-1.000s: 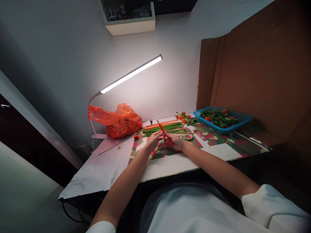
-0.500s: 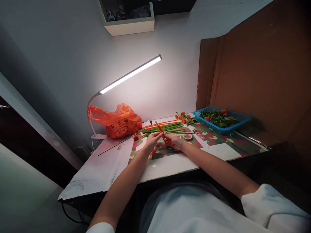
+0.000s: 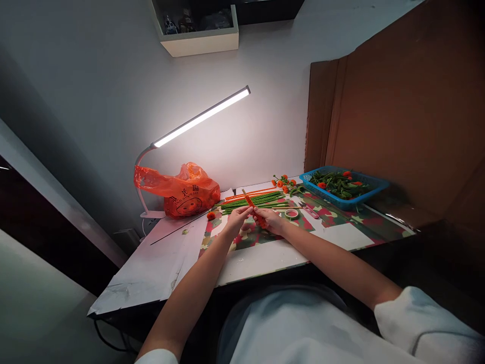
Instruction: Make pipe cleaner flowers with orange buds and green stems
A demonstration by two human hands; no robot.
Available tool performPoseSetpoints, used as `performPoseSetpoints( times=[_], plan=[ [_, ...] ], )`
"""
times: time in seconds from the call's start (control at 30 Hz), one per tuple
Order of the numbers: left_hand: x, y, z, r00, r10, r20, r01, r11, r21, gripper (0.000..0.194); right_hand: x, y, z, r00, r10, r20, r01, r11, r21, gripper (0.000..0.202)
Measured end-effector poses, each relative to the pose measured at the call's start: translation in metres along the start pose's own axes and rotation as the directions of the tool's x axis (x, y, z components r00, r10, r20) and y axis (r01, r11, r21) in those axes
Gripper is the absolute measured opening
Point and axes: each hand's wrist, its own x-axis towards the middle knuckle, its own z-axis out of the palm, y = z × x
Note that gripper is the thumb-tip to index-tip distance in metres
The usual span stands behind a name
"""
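My left hand (image 3: 238, 217) and my right hand (image 3: 270, 220) meet over the table, both closed on an orange fuzzy stick (image 3: 249, 200) that tilts up to the left, its bare tip pale. Just behind my hands lie several green stems (image 3: 261, 201) and orange strips (image 3: 257, 192). A roll of green tape (image 3: 291, 214) rests to the right of my right hand, with a pink cutter (image 3: 311, 212) beyond it. One orange pompom (image 3: 211, 216) sits left of my left hand. Orange flowers (image 3: 284, 183) lie behind the stems.
An orange plastic bag (image 3: 189, 197) stands at the back left by a lit lamp (image 3: 202, 117). A blue basket (image 3: 346, 203) of leaves and orange flowers is at the back right, before a cardboard sheet (image 3: 397, 111). A shelf (image 3: 200, 44) hangs above.
The view has shifted very slightly. My hands keep hold of the orange stick in nearly the same place.
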Motion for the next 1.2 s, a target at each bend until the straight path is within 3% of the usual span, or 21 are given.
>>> performPoseSetpoints(
  times=[0.27, 0.7, 0.97, 1.2],
  plan=[
    [0.0026, -0.0017, 0.0006, 0.999, -0.033, 0.031, 0.037, 0.989, -0.144, 0.035, -0.0045, -0.0075, 0.0019, 0.999, 0.043, -0.012, -0.043, 0.998, 0.036, 0.012],
    [0.0022, -0.0020, 0.0022, 0.995, -0.037, 0.096, 0.057, 0.975, -0.215, 0.036, -0.0044, -0.0034, -0.0001, 0.994, 0.046, 0.104, -0.049, 0.998, 0.035, 0.030],
    [0.0007, 0.0000, 0.0032, 0.990, -0.039, 0.133, 0.067, 0.975, -0.211, 0.040, -0.0044, -0.0030, 0.0009, 0.996, 0.058, 0.070, -0.057, 0.998, -0.010, 0.028],
    [0.0008, -0.0009, 0.0026, 0.991, -0.036, 0.131, 0.063, 0.977, -0.205, 0.037, -0.0028, -0.0052, 0.0017, 0.982, 0.108, 0.155, -0.111, 0.994, 0.009, 0.025]
  ],
)
